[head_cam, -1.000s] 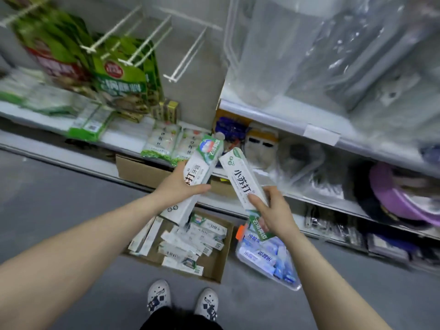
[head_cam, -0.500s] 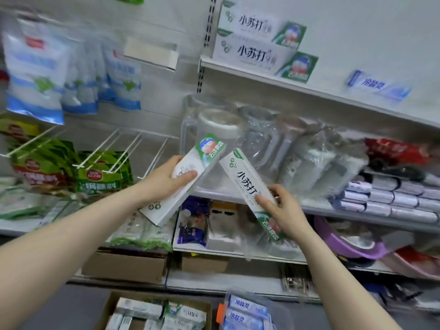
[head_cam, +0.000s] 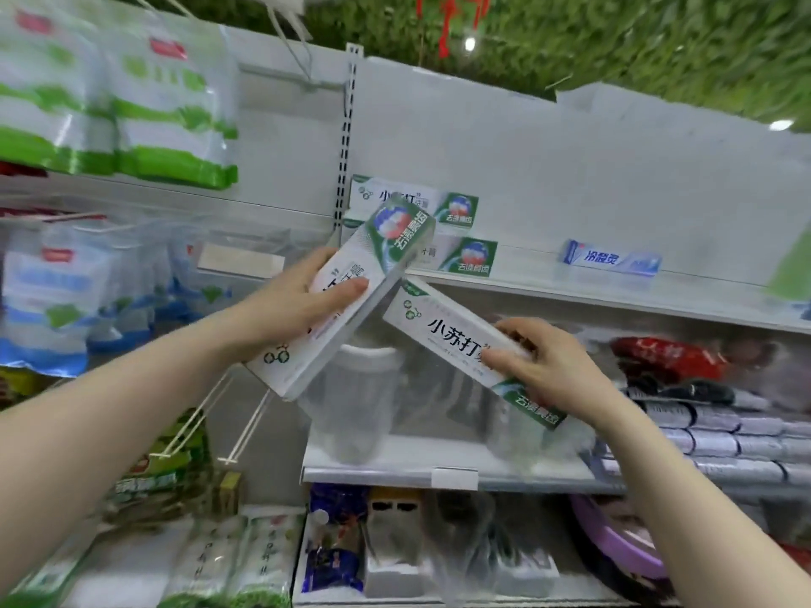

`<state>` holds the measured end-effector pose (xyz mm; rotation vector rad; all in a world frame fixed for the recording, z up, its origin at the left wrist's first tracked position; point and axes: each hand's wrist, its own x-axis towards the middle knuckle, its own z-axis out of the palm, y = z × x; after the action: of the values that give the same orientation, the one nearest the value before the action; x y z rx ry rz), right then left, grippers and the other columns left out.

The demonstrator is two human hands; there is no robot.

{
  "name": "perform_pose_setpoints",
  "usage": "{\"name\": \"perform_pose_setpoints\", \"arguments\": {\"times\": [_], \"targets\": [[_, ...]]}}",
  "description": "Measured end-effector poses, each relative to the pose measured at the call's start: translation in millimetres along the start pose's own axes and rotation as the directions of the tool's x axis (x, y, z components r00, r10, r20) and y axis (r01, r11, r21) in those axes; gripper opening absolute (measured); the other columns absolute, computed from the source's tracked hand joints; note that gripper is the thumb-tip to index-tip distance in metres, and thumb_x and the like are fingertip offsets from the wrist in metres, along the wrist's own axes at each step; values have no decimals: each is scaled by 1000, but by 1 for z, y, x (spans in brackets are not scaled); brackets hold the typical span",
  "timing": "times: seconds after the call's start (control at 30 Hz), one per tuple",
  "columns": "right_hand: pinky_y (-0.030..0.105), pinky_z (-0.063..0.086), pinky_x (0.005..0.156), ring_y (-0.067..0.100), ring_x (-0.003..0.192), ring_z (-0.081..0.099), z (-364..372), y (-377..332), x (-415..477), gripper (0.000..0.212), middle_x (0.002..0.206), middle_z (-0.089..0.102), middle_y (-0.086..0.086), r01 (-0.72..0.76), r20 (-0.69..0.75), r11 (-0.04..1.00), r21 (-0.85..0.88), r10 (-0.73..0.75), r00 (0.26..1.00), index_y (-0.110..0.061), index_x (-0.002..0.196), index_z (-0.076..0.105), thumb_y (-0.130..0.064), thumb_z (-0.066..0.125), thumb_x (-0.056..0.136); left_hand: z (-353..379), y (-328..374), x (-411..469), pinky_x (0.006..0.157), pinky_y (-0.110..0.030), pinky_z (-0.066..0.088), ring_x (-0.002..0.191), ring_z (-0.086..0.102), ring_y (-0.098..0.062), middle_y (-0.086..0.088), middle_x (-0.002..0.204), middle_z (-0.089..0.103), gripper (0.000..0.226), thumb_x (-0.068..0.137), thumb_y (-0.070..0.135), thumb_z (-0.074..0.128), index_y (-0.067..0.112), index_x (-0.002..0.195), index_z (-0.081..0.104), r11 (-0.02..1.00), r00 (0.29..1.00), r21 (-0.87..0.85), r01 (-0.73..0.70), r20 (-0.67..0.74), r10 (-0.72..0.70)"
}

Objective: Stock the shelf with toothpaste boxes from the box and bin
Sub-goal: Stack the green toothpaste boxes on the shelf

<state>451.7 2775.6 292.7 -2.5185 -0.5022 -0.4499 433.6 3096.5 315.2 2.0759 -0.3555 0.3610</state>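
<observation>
My left hand [head_cam: 298,302] grips a white and green toothpaste box [head_cam: 377,256], tilted up to the right, its top end just in front of the upper shelf [head_cam: 570,291]. My right hand [head_cam: 548,366] grips a second white and green toothpaste box [head_cam: 439,331], slanted down to the right just below that shelf's edge. Two matching boxes [head_cam: 461,230] lie stacked at the shelf's left end, partly hidden by the left-hand box. A single blue toothpaste box [head_cam: 610,261] lies further right on the same shelf. The floor box and bin are out of view.
Clear plastic jugs [head_cam: 355,410] stand on the shelf below my hands, with rolled silver packs [head_cam: 724,436] to their right. Green and blue bags [head_cam: 131,116] hang at the left. Wire hooks [head_cam: 237,427] stick out at lower left. A purple basin [head_cam: 614,541] sits at lower right.
Both hands have risen with their boxes toward the upper shelf. The view has tilted up, so the cardboard box and bin on the floor have left the frame.
</observation>
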Motion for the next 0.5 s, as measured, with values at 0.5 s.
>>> {"name": "perform_pose_setpoints", "arguments": {"times": [0.5], "targets": [[39,50,80,25,91,60,-76,-30,165,50,108,63,5,98,-58,971,-220,-113,992,-26,121,55,-51,72,81,-15,38,81,95,-44,49,102,62,-24,-4,115,64,41,99,51,38,24,126,53,990,959,-42,134,-245,-140]]}}
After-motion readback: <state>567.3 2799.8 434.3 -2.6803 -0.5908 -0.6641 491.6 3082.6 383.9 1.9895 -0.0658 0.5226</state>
